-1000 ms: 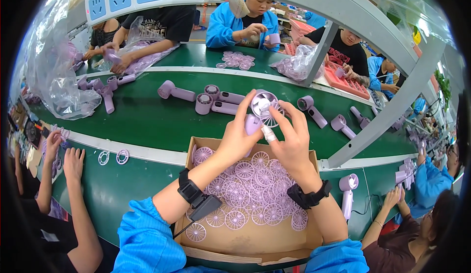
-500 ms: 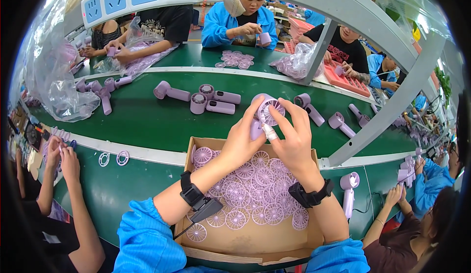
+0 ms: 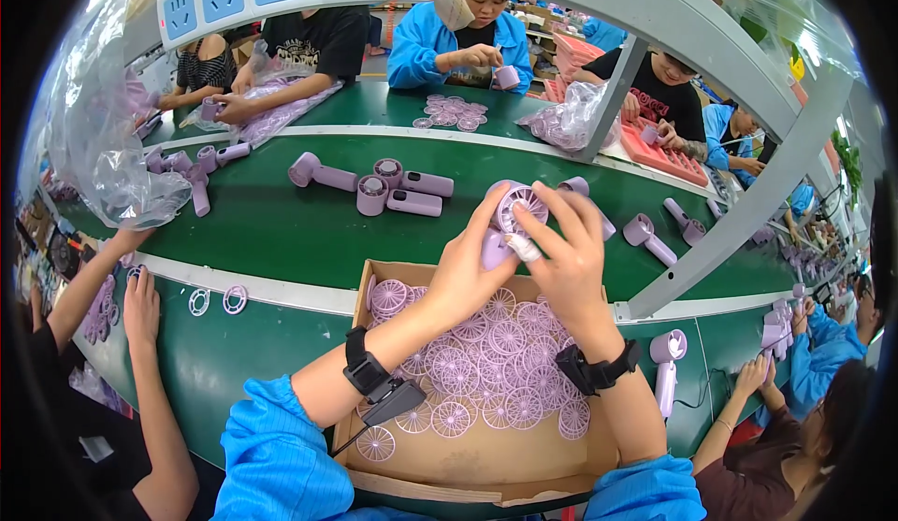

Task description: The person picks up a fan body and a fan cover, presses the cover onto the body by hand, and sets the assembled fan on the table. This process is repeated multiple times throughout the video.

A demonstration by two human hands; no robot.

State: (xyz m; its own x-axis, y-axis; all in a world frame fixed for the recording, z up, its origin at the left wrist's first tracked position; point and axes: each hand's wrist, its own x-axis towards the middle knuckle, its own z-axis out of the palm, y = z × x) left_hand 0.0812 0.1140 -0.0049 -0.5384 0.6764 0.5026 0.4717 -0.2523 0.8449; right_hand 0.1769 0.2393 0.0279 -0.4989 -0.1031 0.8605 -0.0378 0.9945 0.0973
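The green worktop point(image 3: 271, 371) carries an open cardboard box point(image 3: 552, 460); inside lies a big heap of loose grilles point(image 3: 477, 362), so I judge that much work is left. Over the box's far rim, the left hand point(image 3: 468, 267) grasps a purple fan point(image 3: 495, 250), and the right hand point(image 3: 566, 259) has its fingers bent on one grille point(image 3: 520, 209), which covers the round head of this fan. This piece seems almost done; whether the grille sits fully, I cannot tell.

About the edges: a slanting metal post point(image 3: 706, 231) limits the room on the right, and a pale rail point(image 3: 281, 291) crosses behind the box. Other fans point(image 3: 327, 176) lie beyond this rail. More open room is at the left, before two small rings point(image 3: 235, 287) near the rail.
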